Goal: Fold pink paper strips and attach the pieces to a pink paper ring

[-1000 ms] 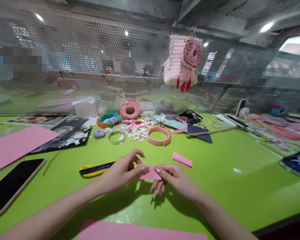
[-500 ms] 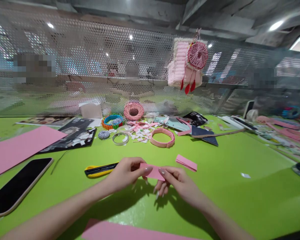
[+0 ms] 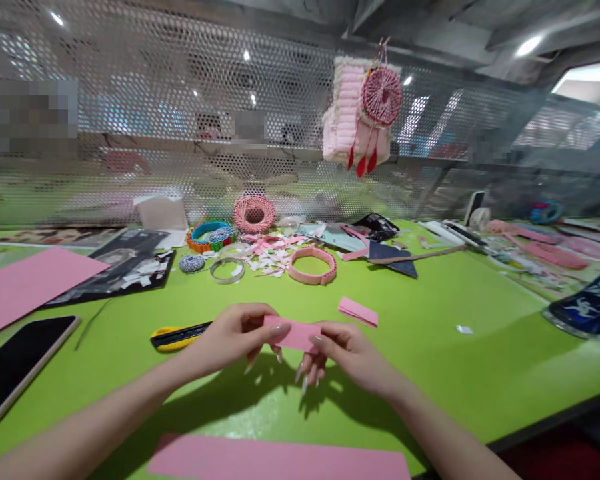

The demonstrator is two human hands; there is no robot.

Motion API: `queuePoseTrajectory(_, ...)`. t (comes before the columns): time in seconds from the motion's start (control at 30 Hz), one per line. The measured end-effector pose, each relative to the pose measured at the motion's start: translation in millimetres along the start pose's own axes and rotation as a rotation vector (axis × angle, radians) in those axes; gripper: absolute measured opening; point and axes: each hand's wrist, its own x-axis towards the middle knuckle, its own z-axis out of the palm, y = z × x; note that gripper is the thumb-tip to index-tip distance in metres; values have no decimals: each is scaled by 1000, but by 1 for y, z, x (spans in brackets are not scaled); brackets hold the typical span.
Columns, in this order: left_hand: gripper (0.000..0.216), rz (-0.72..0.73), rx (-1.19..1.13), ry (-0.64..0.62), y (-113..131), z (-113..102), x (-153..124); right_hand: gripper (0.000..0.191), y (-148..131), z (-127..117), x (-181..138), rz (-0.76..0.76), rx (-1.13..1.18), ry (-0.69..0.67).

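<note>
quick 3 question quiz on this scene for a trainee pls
1. True or false: the left hand and the right hand both hold the pink paper strip.
2. Which tool lies on the table just beyond the left hand, on the side away from the strip?
3. Fill in the blank: the folded pink paper lies on the green table just beyond the ___ hand.

Key: 1. True. 2. A yellow-and-black utility knife. 3. Right.
</note>
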Motion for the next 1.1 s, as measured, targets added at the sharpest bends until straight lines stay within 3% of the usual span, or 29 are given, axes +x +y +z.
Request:
queuePoseTrajectory(0.3, 32, 21, 33, 22, 1, 0, -3, 37, -3, 0, -3, -4, -26, -32)
queuePoseTrajectory(1.1, 33, -14, 96, 47, 2, 5, -4, 43, -3, 1, -1, 14, -43, 57)
